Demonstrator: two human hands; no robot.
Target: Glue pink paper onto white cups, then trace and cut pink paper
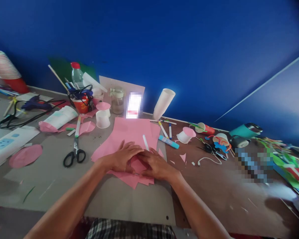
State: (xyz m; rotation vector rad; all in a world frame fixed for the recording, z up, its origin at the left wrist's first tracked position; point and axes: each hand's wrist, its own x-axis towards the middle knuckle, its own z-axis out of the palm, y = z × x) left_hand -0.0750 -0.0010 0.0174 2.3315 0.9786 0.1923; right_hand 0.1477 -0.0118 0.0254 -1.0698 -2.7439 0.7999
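Observation:
Both of my hands rest on a stack of pink paper [129, 129] at the middle of the table. My left hand [122, 157] lies with its fingers stretched out over the sheets, thumb apart and low. Opposite it, my right hand [158, 164] is also spread on the paper, its fingertips close to the left ones. The hands frame a shaded patch of pink paper, and the thumbs almost meet at its near edge. What lies under the palms is hidden. A white pen [146, 142] sits on the paper just beyond the fingers.
Black-handled scissors [74, 156] lie left of the paper, near a pink paper circle [26, 156] and a power strip [5, 144]. A glue stick [168, 141] and a pink-topped cup [186, 134] are to the right. Stacked paper cups [163, 103] and a glass jar [117, 100] stand by the blue wall.

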